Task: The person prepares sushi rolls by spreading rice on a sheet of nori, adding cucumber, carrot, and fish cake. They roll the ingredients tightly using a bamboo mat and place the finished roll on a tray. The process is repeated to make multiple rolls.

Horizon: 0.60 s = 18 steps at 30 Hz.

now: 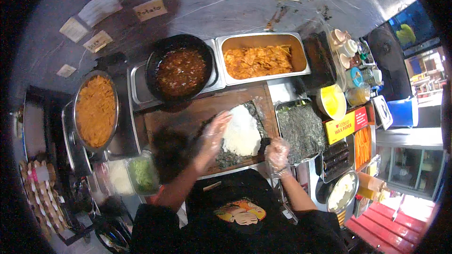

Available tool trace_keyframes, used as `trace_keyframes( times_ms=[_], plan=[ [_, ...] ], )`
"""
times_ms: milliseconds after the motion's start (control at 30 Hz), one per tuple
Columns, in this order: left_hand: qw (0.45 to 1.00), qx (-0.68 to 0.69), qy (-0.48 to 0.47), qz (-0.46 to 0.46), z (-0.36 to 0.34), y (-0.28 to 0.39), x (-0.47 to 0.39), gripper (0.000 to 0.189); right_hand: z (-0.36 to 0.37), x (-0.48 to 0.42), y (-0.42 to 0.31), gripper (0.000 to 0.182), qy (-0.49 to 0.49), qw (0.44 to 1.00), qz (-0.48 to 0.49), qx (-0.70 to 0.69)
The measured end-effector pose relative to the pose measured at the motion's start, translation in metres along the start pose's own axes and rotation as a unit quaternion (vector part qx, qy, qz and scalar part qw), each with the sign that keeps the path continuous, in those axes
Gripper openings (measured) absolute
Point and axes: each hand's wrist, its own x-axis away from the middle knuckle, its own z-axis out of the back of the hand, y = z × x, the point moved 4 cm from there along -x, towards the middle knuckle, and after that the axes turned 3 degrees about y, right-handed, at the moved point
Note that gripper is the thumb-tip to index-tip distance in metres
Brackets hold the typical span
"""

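Observation:
White rice (242, 132) lies spread over a dark seaweed sheet (229, 159) on a wooden board (173, 121). My left hand (213, 135), in a clear plastic glove, rests at the rice's left edge with its fingers extended and nothing visibly held. My right hand (278, 153), gloved too, is curled at the board's right edge, beside the sheet. A dark, handle-like piece shows at its thumb side; whether the hand grips it cannot be told. Right of the board, a stack of seaweed sheets (300, 130) lies in a tray.
Behind the board stand a black pan of dark red sauce (182, 72) and a steel container of orange-coated slices (259, 60). An oval bowl of orange food (96, 111) is at the left. At the right are a yellow-filled bowl (332, 102), a wax paper box (346, 125) and carrot strips (362, 148).

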Motion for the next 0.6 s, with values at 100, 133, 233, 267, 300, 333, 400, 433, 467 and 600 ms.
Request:
trace_keyframes(
  times_ms=[100, 133, 233, 267, 300, 333, 400, 433, 467, 600],
  plan=[
    [0.997, -0.051, 0.045, 0.04, 0.068, 0.016, 0.04, 0.048, -0.031, -0.018, -0.081, 0.038, -0.174, 0.952, 0.213, 0.137],
    [0.996, -0.036, 0.065, 0.054, 0.079, 0.03, 0.054, 0.049, -0.044, -0.017, -0.093, 0.05, -0.183, 0.939, 0.242, 0.165],
    [0.983, -0.017, 0.142, 0.111, 0.097, 0.043, 0.084, 0.053, -0.084, -0.01, -0.104, 0.075, -0.27, 0.887, 0.238, 0.29],
    [0.977, -0.014, 0.167, 0.132, 0.102, 0.043, 0.091, 0.055, -0.092, -0.014, -0.108, 0.076, -0.26, 0.891, 0.23, 0.293],
    [0.976, -0.002, 0.187, 0.111, 0.106, 0.037, 0.1, 0.057, -0.1, -0.016, -0.111, 0.077, -0.255, 0.894, 0.221, 0.295],
    [0.974, 0.013, 0.207, 0.088, 0.109, 0.023, 0.108, 0.058, -0.106, -0.017, -0.114, 0.077, -0.266, 0.888, 0.224, 0.3],
    [0.961, 0.045, 0.264, 0.061, 0.106, 0.008, 0.117, 0.058, -0.116, -0.021, -0.117, 0.077, -0.283, 0.878, 0.227, 0.313],
    [0.962, 0.036, 0.265, 0.054, 0.103, 0.008, 0.115, 0.058, -0.122, -0.024, -0.118, 0.077, -0.285, 0.877, 0.227, 0.314],
    [0.963, 0.028, 0.265, 0.047, 0.1, 0.008, 0.114, 0.059, -0.127, -0.027, -0.119, 0.076, -0.286, 0.876, 0.226, 0.315],
    [0.966, 0.038, 0.252, 0.028, 0.102, 0.009, 0.104, 0.057, -0.147, -0.035, -0.124, 0.074, -0.289, 0.874, 0.226, 0.318]
  ],
)
